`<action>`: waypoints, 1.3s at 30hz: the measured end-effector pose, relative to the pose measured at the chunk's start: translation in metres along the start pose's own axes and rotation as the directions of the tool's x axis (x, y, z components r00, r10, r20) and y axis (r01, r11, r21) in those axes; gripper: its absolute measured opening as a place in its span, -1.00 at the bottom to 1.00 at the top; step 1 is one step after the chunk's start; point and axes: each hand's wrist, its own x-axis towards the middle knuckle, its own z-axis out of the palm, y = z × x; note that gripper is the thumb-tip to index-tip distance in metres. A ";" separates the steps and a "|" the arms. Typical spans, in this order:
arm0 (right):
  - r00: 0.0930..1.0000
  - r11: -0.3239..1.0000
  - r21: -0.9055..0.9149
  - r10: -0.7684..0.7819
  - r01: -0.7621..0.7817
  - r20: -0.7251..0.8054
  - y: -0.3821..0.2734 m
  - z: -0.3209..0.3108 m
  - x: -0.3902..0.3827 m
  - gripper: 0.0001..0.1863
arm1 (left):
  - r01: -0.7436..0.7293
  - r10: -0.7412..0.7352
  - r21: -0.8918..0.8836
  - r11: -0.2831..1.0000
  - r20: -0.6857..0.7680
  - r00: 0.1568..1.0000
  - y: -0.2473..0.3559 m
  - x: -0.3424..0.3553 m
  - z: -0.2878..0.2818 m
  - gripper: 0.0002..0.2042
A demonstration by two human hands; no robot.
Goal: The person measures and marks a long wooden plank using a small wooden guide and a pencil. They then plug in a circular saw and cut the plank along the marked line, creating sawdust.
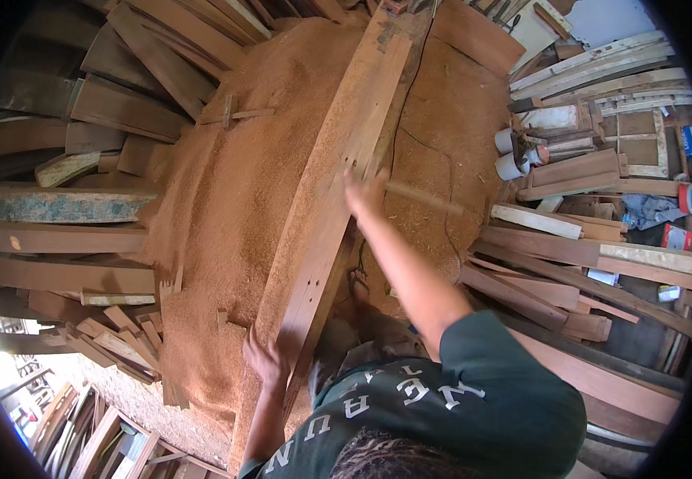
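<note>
A long reddish-brown wooden plank [326, 271], with small dark holes in its face, lies lengthwise along a wide beam [298, 215] dusted with sawdust. At the near end, my left hand [266, 358] is closed at the plank's left edge, its fingers bent. My right arm reaches far across, and my right hand [364, 191] is over the plank's middle, near a pair of holes. Motion smears its fingers. A pale blurred strip [426, 196] runs rightward from beside that hand; whether the hand holds it cannot be told.
A sawdust heap [218, 191] spreads left of the beam. Stacked boards [74, 239] line the left side, and more timber [545, 279] fills the right. White pots [508, 164] stand at the right. A dark cable [450, 184] trails over the sawdust; a sandalled foot [358, 279] shows beside the beam.
</note>
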 end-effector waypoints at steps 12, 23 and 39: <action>0.985 0.999 -0.050 -0.016 0.007 -0.173 -0.050 -0.019 0.138 0.01 | -0.085 0.077 0.036 0.996 0.185 0.980 0.230 0.219 0.142 -0.49; 0.998 0.997 -0.061 0.057 -0.056 0.019 -0.020 -0.010 0.029 0.17 | -0.077 0.063 0.075 0.994 0.173 0.983 0.226 0.229 0.139 -0.53; 0.993 0.996 -0.075 -0.050 0.042 -0.103 -0.147 -0.057 0.331 0.25 | -0.093 0.091 -0.003 0.996 0.203 0.975 0.233 0.230 0.128 -0.57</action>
